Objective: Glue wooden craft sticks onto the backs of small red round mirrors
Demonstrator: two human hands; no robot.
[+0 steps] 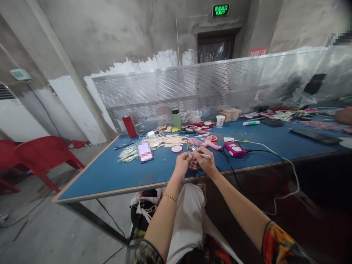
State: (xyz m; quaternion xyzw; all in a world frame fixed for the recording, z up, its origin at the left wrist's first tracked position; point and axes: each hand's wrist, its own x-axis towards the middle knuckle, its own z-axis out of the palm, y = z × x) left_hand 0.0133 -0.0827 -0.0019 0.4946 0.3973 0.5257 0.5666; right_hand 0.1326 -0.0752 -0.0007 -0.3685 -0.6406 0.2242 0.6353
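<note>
My right hand is closed around a white pen-shaped tool, its tip pointing left toward my other hand. Close beside it, over the table's front edge, my left hand pinches a thin, narrow strip that stands up from the fingers; its kind is too small to tell. Just beyond the hands are a round white disc with a red rim, flat wooden sticks and a heap of small colourful bits. A pink glue gun lies to the right of them.
On the blue table stand a red bottle, a green bottle and a paper cup. A purple box with cables sits at right, near a dark phone. A perforated metal screen runs behind. Another person's hand shows far right.
</note>
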